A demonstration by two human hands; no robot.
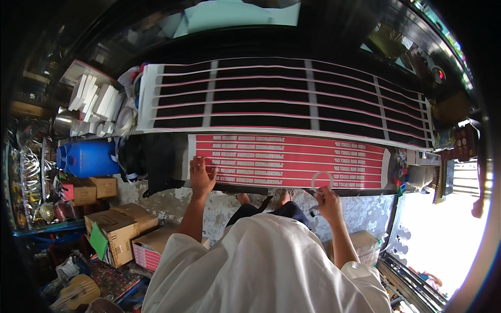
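Observation:
A long red printed sheet [308, 151] with rows of mirrored lettering and white lines lies along the near edge of the table. My left hand [202, 177] rests on its left end, fingers spread. In my right hand [327, 201] is a whitish roll of tape [322, 174], pinched at its lower side over the sheet's near edge. Beyond the red sheet lies a longer white sheet with black strips [261, 99] and thin pink lines between them. Several pale translucent bands [312, 96] cross those strips.
To the left stand a blue plastic jug [88, 158], white boxes [96, 99] and dark cloth [156, 161]. Cardboard boxes [117, 229] sit on the floor at lower left. A carton [361, 245] stands behind my right arm. Bright light enters at far right.

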